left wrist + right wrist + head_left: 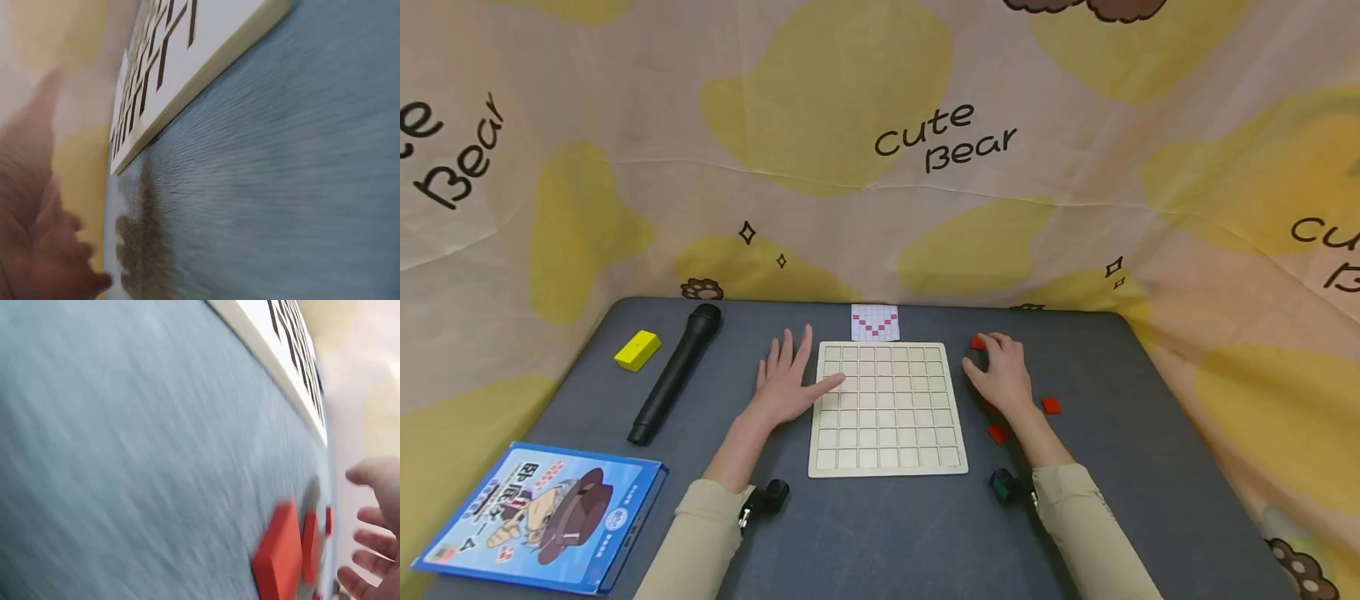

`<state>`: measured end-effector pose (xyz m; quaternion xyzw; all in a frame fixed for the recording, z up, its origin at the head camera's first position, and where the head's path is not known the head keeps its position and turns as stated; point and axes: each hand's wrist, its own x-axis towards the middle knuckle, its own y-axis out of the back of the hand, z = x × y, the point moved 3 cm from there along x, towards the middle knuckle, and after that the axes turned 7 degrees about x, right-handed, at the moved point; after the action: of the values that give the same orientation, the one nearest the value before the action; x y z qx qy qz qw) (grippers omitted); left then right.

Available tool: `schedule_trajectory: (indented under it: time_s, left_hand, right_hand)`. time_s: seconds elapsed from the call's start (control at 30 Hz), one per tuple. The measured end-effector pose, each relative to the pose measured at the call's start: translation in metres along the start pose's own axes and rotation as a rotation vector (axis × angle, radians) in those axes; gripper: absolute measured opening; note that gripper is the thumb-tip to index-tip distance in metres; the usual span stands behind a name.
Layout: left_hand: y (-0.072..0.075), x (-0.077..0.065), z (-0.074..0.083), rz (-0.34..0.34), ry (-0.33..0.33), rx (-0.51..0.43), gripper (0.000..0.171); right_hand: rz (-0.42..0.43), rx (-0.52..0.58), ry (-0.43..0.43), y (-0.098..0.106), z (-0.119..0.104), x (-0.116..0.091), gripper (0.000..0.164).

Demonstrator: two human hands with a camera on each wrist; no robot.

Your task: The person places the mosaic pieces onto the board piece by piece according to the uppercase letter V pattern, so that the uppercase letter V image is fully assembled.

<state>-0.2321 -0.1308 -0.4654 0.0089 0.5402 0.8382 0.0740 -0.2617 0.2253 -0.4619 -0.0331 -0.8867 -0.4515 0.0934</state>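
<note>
A white grid board (887,408) with square cells lies in the middle of the table. My left hand (784,390) hovers at its left side with fingers spread, the thumb stretching over the edge cells; in the left wrist view this hand (37,206) holds nothing. On the board's right, several red square tiles (1051,406) lie scattered. Above them is my right hand (1003,375), its fingertips near the farthest tile (977,342). The right wrist view has the fingers apart and bent a little, with red tiles (281,556) on the table below them.
Behind the board stands a small pattern card (875,323) with pink squares in a V shape. Over on the left are a yellow block (637,351), a black microphone-like cylinder (673,375) and a blue box (550,517). A printed cloth (820,100) hangs behind the table.
</note>
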Motion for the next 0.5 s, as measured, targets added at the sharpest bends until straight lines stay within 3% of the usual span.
schedule_trajectory:
  time_s: [0.1,0.2,0.37,0.5]
  left_hand:
    - [-0.007,-0.018,0.001,-0.123,-0.066,-0.072,0.113]
    - [-0.012,-0.036,0.002,-0.191,-0.151,-0.088,0.112]
    - [-0.018,-0.057,0.002,-0.204,-0.256,-0.1,0.105]
    - [-0.02,-0.063,0.003,-0.179,-0.282,-0.11,0.106]
  right_hand:
    - [-0.008,0.025,-0.019,0.004,0.012,0.006,0.047]
    - [-0.03,0.02,-0.008,0.007,0.02,0.011,0.043]
    - [-0.056,0.012,-0.023,0.008,0.03,0.02,0.04]
    - [-0.061,-0.019,-0.05,0.008,0.035,0.024,0.038]
